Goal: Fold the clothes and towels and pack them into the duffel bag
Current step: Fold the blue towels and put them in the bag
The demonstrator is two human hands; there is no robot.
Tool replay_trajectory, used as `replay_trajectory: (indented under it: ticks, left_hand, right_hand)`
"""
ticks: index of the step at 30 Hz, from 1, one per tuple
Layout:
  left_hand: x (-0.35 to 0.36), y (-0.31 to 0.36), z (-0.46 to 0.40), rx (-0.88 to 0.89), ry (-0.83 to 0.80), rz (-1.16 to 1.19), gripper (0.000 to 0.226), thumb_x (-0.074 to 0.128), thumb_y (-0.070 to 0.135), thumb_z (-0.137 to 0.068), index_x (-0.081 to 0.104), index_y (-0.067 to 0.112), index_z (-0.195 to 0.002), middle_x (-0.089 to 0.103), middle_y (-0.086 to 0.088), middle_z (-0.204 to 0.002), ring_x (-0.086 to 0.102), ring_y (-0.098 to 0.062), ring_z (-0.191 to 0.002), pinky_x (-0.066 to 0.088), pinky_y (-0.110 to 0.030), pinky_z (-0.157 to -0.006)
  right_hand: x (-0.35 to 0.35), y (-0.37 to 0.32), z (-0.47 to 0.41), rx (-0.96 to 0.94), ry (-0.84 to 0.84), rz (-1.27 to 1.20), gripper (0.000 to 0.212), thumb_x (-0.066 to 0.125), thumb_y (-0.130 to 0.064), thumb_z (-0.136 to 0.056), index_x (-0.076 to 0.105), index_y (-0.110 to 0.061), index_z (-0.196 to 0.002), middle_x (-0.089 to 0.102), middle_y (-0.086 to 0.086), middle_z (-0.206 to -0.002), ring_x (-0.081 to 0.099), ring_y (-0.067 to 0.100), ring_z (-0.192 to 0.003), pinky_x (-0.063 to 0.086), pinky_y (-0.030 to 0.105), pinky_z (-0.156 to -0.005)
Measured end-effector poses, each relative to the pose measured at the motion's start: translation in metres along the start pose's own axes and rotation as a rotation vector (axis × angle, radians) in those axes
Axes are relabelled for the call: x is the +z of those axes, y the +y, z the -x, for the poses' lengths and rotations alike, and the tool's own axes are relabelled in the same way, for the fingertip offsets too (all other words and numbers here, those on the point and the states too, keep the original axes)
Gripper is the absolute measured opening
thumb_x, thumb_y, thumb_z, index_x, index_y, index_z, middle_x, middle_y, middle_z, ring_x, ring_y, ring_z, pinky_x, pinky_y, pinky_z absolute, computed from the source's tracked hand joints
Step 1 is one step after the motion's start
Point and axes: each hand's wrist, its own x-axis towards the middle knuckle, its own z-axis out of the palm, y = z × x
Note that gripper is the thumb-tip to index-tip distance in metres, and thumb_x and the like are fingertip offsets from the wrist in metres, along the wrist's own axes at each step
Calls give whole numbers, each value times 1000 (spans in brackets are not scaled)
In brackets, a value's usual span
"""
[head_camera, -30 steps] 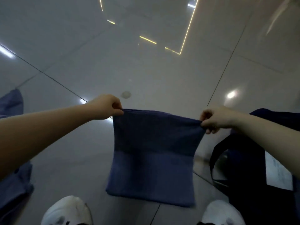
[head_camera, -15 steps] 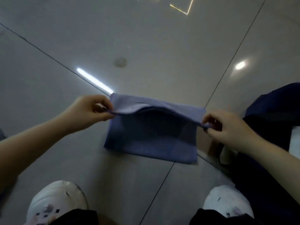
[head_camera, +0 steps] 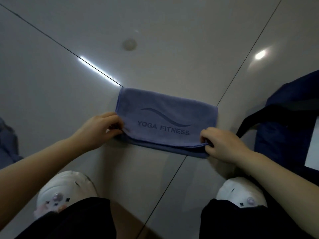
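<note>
A blue-purple towel printed "YOGA FITNESS" lies folded flat on the glossy tiled floor in front of me. My left hand pinches its near left corner. My right hand pinches its near right corner, where the layers meet. The dark navy duffel bag sits on the floor at the right edge, its black strap looping toward the towel, with a white panel showing on it.
Blue cloth lies at the far left edge. My two white shoes and dark trouser legs fill the bottom of the view. A small round mark is on the floor beyond the towel.
The towel hung from both hands a second ago. It has been lowered and folded over onto the floor, so the printed side faces up. Both hands came down and nearer with the corners.
</note>
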Motion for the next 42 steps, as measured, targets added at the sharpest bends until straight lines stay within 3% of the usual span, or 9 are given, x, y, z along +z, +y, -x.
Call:
replay_trajectory:
  ticks: [5,13,18,23,26,33,37,39,42]
  left_hand:
    - [-16,5,6,8,65,-3,18,73,23,-80,66,11,-91,64,-3,-89,62,-18,-70,51,-31,-65]
    - [24,-2,21,78,5,-83,34,52,42,-80,64,11,-83,62,-5,-89,61,-26,-73,52,-33,-64]
    - [41,-12,24,156,139,-265,25,50,28,-81,55,18,-103,63,-8,-100,49,-27,-81,50,-36,-68]
    - [40,-13,24,228,168,-416,19,49,14,-85,64,9,-96,66,-10,-97,51,-32,-93,54,-40,-70]
    - [18,-4,11,148,82,-252,26,48,23,-85,68,8,-91,68,-9,-96,55,-31,-99,53,-38,-77]
    - [-46,20,-10,-239,26,256,14,60,16,-90,52,26,-97,64,5,-90,63,-21,-90,48,-29,-78]
    - [-82,31,-11,-350,-177,759,59,73,70,-55,55,36,-101,70,-7,-84,69,-21,-79,57,-26,-64]
    - [-91,34,-9,-410,-320,860,71,74,67,-53,54,28,-110,70,-11,-86,69,-27,-76,57,-31,-61]
    - [-81,30,-13,-480,-460,780,39,71,41,-75,56,26,-108,70,-11,-88,68,-33,-80,58,-37,-63]
  right_hand:
    - [-4,-8,16,-211,270,197,13,57,-14,-61,49,-17,-71,50,0,-64,45,27,-42,8,20,-40]
    - [32,-7,19,-200,155,269,27,70,-25,-53,48,-19,-70,51,-2,-63,50,23,-40,-5,22,-43]
    - [47,-1,18,-193,141,254,52,91,-34,-42,51,-17,-73,53,1,-70,55,22,-50,19,23,-43]
    - [47,1,15,-230,280,171,19,71,-19,-61,56,-12,-69,54,6,-72,53,28,-60,38,29,-50]
    - [18,1,13,-144,262,-142,6,47,-23,-72,48,-17,-73,55,4,-73,52,29,-65,43,36,-58]
    - [-61,11,8,180,106,-882,15,62,-1,-87,58,-15,-93,60,5,-87,58,17,-77,48,28,-69]
    - [-83,19,19,196,-90,-1075,18,65,-6,-82,59,-9,-99,64,10,-84,64,16,-70,53,25,-60]
    - [-91,27,25,172,-205,-1102,26,65,-14,-77,60,-6,-101,67,8,-83,64,21,-71,53,29,-61]
    - [-89,25,19,217,-275,-1045,19,64,-8,-83,60,-5,-101,67,8,-81,64,19,-68,53,27,-58]
